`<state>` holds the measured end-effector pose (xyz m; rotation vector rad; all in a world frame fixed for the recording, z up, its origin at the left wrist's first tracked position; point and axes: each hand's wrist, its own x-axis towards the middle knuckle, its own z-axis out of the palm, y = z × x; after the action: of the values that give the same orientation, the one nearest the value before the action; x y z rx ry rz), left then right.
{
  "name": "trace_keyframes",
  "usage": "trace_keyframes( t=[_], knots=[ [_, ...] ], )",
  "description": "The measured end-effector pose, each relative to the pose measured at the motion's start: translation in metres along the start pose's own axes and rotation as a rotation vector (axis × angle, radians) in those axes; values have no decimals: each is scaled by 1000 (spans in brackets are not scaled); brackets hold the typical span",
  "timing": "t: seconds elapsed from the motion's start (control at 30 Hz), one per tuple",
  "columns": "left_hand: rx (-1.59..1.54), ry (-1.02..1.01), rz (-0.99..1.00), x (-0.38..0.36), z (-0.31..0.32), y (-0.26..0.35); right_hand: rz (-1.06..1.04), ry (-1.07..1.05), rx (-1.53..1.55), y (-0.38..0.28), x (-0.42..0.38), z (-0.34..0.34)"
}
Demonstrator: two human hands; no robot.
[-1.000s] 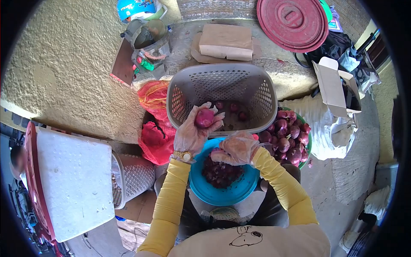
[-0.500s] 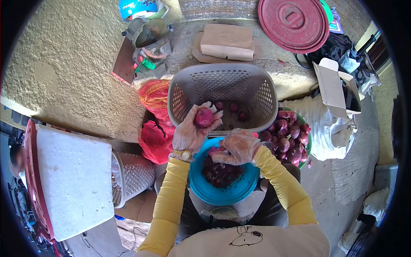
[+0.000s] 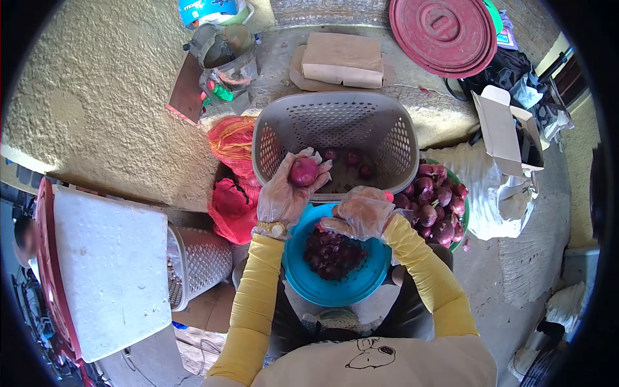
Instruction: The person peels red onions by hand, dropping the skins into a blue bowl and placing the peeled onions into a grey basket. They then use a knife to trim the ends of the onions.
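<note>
My left hand [image 3: 284, 193], in a clear plastic glove, is palm up at the front left of the grey basket, with a smooth red onion [image 3: 304, 172] cradled in its fingers. My right hand [image 3: 363, 213], gloved too, is curled above the blue basin [image 3: 303, 284]. A small pinkish-red bit shows at each side of that hand, but what it grips is mostly hidden. Dark red onion skins [image 3: 334, 258] lie in the basin. A few red onions [image 3: 353, 158] rest on the floor of the perforated grey basket [image 3: 335, 106].
Many red onions [image 3: 429, 213] fill a green-rimmed container at the right. A red net bag [image 3: 232, 206] lies left of the basket. White foam board [image 3: 109, 271] and a light perforated basket [image 3: 206, 261] stand at the left. Behind are a cardboard box [image 3: 342, 58] and round red lid [image 3: 443, 32].
My left hand has tilted back slightly with the onion, which shifted a little left and up. My right hand has lowered its fingers slightly, staying over the basin.
</note>
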<state>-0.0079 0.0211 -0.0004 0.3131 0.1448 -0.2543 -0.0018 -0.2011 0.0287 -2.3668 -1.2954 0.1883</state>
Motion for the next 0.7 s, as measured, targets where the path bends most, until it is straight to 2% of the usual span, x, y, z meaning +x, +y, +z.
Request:
trace_keyframes(
  t=[0.17, 0.43, 0.53, 0.7],
  knots=[
    [25, 22, 6, 1, -1, 1, 7, -16, -24, 4, 0, -2],
    [37, 48, 7, 0, 2, 1, 79, -218, -109, -5, 3, -14],
    [57, 54, 17, -1, 3, 1, 10, -169, -114, 2, 0, -4],
    [46, 63, 16, -2, 2, 2, 27, -154, -106, -5, -3, -10]
  ],
)
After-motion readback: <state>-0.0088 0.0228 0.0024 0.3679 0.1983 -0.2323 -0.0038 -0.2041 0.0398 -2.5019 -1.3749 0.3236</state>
